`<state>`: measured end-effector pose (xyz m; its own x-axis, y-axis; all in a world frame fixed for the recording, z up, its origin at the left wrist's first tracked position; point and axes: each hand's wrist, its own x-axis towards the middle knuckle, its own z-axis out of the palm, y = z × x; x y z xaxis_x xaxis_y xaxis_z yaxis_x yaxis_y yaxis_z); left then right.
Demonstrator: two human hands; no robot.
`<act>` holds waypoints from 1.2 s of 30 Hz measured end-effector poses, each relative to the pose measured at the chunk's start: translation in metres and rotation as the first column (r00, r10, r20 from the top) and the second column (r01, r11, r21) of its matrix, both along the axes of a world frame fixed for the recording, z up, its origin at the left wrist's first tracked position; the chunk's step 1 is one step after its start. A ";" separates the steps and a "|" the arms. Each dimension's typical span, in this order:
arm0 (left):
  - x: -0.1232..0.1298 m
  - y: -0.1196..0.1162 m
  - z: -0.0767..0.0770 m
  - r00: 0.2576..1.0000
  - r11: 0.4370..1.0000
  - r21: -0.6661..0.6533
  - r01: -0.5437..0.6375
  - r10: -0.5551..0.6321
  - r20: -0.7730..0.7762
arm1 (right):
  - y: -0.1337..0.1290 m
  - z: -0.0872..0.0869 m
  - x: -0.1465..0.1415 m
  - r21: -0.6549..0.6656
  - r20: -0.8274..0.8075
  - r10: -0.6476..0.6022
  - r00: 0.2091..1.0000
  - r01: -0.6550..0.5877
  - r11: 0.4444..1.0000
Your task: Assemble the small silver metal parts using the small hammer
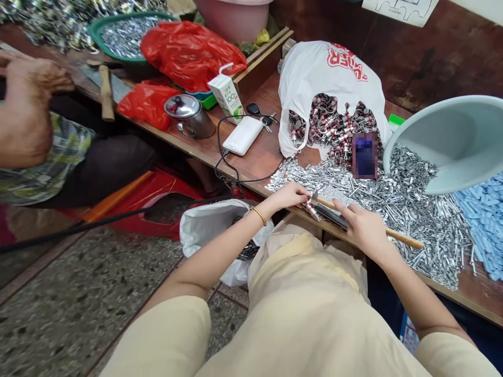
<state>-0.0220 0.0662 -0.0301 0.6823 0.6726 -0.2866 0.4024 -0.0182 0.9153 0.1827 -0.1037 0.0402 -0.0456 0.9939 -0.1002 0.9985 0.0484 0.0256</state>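
Fingers of left hand (290, 195) pinch red-banded piece (313, 211) at near edge of desk (255, 162); right hand (364, 225) grips hammer (404, 239). Off-centre strike could catch pinching fingertips.

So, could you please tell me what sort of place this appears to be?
Probably a small workshop handling metal parts: loose metal parts lie heaped on a wooden table, a white plastic bag holds many red-and-silver pieces, and the right hand grips a wooden-handled hammer.
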 end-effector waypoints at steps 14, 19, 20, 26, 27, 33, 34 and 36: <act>0.034 -0.047 0.017 0.941 0.792 0.600 -0.117 0.281 -0.188 | 0.006 -0.054 0.078 0.285 -0.218 -0.207 0.954 0.265 0.921; 0.014 -0.056 0.010 0.961 0.687 0.726 -0.039 0.225 -0.162 | -0.042 -0.032 0.118 0.373 -0.344 -0.320 0.883 0.441 0.816; 0.012 -0.057 0.007 0.971 0.669 0.743 -0.032 0.197 -0.136 | -0.052 -0.030 0.119 0.320 -0.350 -0.316 0.882 0.430 0.844; 0.021 -0.058 -0.009 0.992 0.527 0.844 -0.097 0.115 0.042 | -0.060 -0.052 0.088 0.272 -0.259 -0.280 0.924 0.348 0.897; 0.024 -0.058 -0.010 0.993 0.495 0.862 -0.111 0.100 0.070 | -0.056 -0.057 0.083 0.284 -0.241 -0.286 0.927 0.350 0.893; 0.028 -0.061 -0.015 0.975 0.485 0.850 -0.208 0.032 0.221 | -0.041 -0.066 0.084 0.292 -0.210 -0.232 0.950 0.287 0.912; 0.028 -0.061 -0.016 0.971 0.496 0.841 -0.217 0.023 0.237 | -0.039 -0.063 0.084 0.314 -0.236 -0.218 0.947 0.286 0.905; 0.028 -0.061 -0.018 0.968 0.503 0.837 -0.214 -0.006 0.250 | -0.029 -0.056 0.078 0.371 -0.347 -0.155 0.925 0.287 0.883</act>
